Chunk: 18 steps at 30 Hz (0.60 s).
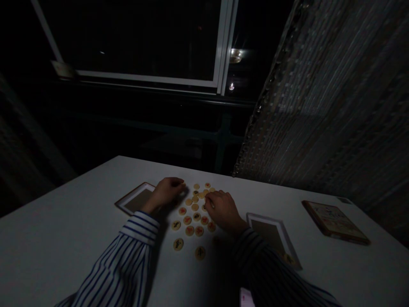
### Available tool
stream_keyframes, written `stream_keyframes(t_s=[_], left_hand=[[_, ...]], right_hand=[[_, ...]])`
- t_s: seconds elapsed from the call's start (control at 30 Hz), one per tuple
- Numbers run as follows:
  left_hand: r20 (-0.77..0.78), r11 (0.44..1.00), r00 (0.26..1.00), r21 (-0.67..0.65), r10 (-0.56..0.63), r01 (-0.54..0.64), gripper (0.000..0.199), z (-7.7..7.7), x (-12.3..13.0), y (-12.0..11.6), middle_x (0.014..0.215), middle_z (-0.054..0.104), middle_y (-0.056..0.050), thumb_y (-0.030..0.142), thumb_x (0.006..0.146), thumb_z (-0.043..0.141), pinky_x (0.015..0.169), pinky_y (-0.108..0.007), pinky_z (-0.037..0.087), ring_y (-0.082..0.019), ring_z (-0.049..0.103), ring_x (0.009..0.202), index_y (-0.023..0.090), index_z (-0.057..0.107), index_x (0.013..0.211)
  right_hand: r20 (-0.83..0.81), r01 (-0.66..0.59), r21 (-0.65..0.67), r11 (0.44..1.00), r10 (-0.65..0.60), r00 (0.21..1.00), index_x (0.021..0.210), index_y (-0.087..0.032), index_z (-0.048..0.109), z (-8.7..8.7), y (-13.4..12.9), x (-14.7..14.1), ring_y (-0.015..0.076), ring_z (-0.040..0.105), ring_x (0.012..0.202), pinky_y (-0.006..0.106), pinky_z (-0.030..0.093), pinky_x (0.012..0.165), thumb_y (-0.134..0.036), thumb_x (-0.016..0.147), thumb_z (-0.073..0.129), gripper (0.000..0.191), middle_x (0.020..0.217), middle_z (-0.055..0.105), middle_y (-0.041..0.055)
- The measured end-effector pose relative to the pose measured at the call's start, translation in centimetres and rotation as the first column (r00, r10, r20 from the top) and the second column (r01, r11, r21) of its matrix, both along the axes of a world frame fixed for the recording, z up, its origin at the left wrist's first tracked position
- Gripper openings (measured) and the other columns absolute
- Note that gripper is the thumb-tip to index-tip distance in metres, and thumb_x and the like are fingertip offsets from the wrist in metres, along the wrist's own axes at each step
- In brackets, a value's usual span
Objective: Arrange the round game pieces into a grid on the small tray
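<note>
Discs, pale, round, some red-marked

Discs look like smooth wood. Tabletop smooth, matt. Sleeves of cloth; curtain strands glossy, beaded.

A dark, white-framed glass window stood upper left — a dimly lit beaded curtain hung upper right — a white table spanned the bottom.
</note>
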State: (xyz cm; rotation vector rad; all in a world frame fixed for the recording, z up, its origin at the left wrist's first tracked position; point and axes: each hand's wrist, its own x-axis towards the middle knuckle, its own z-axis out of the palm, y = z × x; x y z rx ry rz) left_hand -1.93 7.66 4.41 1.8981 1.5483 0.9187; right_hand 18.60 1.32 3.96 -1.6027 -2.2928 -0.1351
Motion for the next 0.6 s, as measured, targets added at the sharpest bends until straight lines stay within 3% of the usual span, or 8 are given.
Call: stream_keyframes(t_s=[0.1, 0.23, 0.33, 0.6], left_hand=[[0.303, 0.997, 0.953, -0.074, 0.003, 0.02, 0.038, 0.3, 0.2, -0.2, 0.091, 0.069, -0.007, 0.042, 0.064, 0.062, 0.074, -0.028, 0.047, -0.019, 0.063, 0.082, 0.015, 0.066, 0.091], [0.583, 0.977, 0.812, -0.173, -0.001, 0.126, 0.038, 1.0, 0.4, -0.7, 0.093, 0.068, -0.007, 0.034, 0.063, 0.067, 0.077, -0.029, 0.049, -0.016, 0.063, 0.081, 0.015, 0.063, 0.096], [0.657, 0.962, 0.754, -0.202, -0.007, 0.185, 0.035, 1.4, 0.4, -1.0, 0.093, 0.067, -0.006, 0.028, 0.065, 0.067, 0.077, -0.028, 0.05, -0.015, 0.064, 0.08, 0.016, 0.062, 0.098], [0.699, 0.944, 0.715, -0.25, 0.023, 0.214, 0.027, 1.8, 0.3, -1.2, 0.089, 0.067, -0.006, 0.023, 0.068, 0.066, 0.071, -0.022, 0.05, -0.012, 0.063, 0.075, 0.014, 0.063, 0.094]], right_hand=[[-0.005, -0.005, 0.001, 1.0, 0.005, 1.0, 0.088, -0.02, 0.059, 0.0, 0.0, 0.0, 0.0172, 0.051, 0.086, 0.028, 0.028, 0.072, -0.026, 0.087, 0.036, 0.024, 0.089, 0.063, 0.0043], [-0.003, 0.007, -0.003, 1.0, -0.007, 1.0, 0.086, -0.019, 0.06, 0.0, 0.0, 0.1, 0.0172, 0.05, 0.085, 0.029, 0.027, 0.072, -0.026, 0.086, 0.037, 0.024, 0.088, 0.063, 0.0042], [-0.011, 0.001, 0.013, 1.0, -0.001, 1.0, 0.086, -0.02, 0.059, -0.1, 0.1, 0.1, 0.0171, 0.05, 0.084, 0.029, 0.027, 0.071, -0.026, 0.086, 0.037, 0.024, 0.088, 0.063, 0.0039], [-0.012, -0.006, 0.016, 1.0, 0.007, 1.0, 0.086, -0.019, 0.06, -0.3, 0.1, 0.1, 0.017, 0.05, 0.083, 0.028, 0.027, 0.071, -0.025, 0.085, 0.038, 0.022, 0.088, 0.063, 0.0044]])
